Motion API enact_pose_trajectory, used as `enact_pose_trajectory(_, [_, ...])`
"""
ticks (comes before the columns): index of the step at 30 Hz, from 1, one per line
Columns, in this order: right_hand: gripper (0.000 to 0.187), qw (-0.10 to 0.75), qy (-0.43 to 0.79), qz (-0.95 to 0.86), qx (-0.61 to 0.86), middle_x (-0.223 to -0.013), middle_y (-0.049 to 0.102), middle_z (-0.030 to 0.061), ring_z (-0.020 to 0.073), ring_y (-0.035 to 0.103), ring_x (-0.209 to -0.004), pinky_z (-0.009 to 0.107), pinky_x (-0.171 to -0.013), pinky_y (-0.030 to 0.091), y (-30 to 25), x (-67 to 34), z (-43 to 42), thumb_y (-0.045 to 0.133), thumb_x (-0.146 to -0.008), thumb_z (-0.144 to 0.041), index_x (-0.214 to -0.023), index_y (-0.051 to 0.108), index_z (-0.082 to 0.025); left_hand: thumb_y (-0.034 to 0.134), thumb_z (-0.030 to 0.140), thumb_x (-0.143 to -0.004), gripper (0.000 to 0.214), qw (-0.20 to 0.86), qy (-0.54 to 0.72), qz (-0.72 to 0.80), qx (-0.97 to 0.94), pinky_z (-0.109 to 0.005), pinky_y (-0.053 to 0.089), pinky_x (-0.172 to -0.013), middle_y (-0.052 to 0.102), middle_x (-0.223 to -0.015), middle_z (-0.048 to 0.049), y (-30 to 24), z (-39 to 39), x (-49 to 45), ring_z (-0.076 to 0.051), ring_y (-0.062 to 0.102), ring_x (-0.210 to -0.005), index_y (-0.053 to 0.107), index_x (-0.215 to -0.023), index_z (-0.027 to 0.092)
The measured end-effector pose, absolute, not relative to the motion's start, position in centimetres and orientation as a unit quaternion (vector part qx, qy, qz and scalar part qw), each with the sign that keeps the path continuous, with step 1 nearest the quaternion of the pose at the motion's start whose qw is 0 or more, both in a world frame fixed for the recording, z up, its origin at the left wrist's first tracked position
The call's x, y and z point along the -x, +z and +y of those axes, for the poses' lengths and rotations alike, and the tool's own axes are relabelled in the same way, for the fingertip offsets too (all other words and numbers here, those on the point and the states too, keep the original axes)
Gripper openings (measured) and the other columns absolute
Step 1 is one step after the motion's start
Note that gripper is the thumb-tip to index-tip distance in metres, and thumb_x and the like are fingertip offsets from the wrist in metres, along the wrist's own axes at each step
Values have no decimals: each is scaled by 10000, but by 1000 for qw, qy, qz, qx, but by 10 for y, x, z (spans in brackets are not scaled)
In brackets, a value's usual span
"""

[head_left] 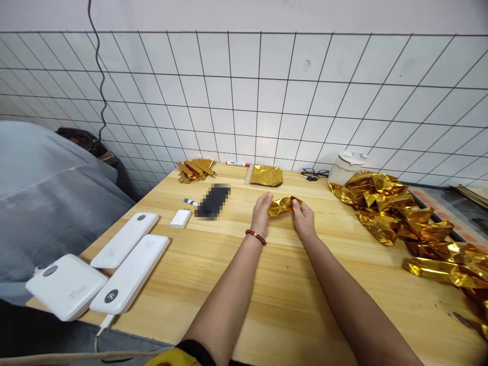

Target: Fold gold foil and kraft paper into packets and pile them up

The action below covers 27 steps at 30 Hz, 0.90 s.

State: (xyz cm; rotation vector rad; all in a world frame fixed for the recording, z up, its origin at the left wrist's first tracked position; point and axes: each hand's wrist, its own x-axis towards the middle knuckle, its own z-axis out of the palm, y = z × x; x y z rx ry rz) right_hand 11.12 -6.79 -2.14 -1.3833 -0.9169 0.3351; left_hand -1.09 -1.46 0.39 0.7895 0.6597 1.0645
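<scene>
Over the middle of the wooden table (213,284), a crumpled piece of gold foil (281,206) is stretched between my two hands. My left hand (261,211), with a beaded bracelet at the wrist, grips the foil's left end. At the other end, the fingers and thumb of my right hand (303,217) pinch it. Just behind, a flat gold foil packet (266,175) lies near the wall. To the right spreads a large heap of crumpled gold foil pieces (392,203).
White power banks (131,274) lie at the left, one with a cable. Nearby are a white charger (180,218) and a blurred dark object (213,201). Toward the wall lie gold strips (196,170), a red marker (237,163), glasses (314,174) and a white container (345,168).
</scene>
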Motion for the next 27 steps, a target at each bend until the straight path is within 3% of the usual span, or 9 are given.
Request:
enact_pose_trajectory(4, [417, 702, 103, -360, 606, -937, 710, 73, 204, 616, -892, 355, -849, 472, -21, -115, -66, 553, -824, -526, -966, 693, -161, 814, 305, -630, 513, 750, 440, 266, -415, -356, 459, -952, 632, -1222, -113, 4, -20, 9, -230, 591, -1107, 658, -1099, 172])
enact_pose_trajectory(7, [436, 731, 73, -313, 602, -955, 703, 79, 207, 614, -907, 354, -829, 482, -22, -121, -65, 542, -820, -530, -999, 682, -158, 811, 245, -627, 499, 741, 422, 260, -452, -348, 495, -891, 660, -1149, -100, -1, -21, 6, -179, 646, -922, 664, -1099, 176])
enact_pose_trajectory(11, [433, 736, 68, -340, 582, -948, 684, 73, 195, 607, -869, 325, -758, 493, -21, -120, -65, 547, -823, -523, -1047, 664, -171, 717, 333, -757, 425, 734, 423, 281, -450, -284, 532, -707, 685, -1004, -89, -7, -20, 2, -108, 644, -661, 632, -1139, 168])
enact_pose_trajectory(17, [425, 692, 115, -414, 580, -801, 649, 28, 149, 537, -658, 292, -659, 452, -14, -106, -73, 537, -860, -481, -1140, 646, -181, 646, 475, -806, 457, 724, 474, 299, -402, -218, 507, -598, 679, -992, -77, -5, -15, 5, -103, 655, -650, 587, -1158, 190])
enact_pose_trajectory(22, [386, 680, 82, -412, 601, -608, 510, -23, 130, 450, -575, 266, -583, 393, -15, -108, -76, 506, -875, -519, -883, 678, -174, 633, 565, -771, 469, 691, 475, 305, -452, -212, 495, -563, 697, -939, -84, -9, -13, 3, -139, 661, -689, 645, -993, 152])
enact_pose_trajectory(27, [405, 718, 101, -380, 575, -542, 449, -40, 106, 388, -503, 248, -504, 348, -12, -108, -76, 514, -866, -553, -764, 630, -179, 636, 579, -762, 512, 679, 454, 302, -491, -237, 513, -600, 697, -999, -102, -11, -15, 1, -144, 660, -688, 654, -1037, 147])
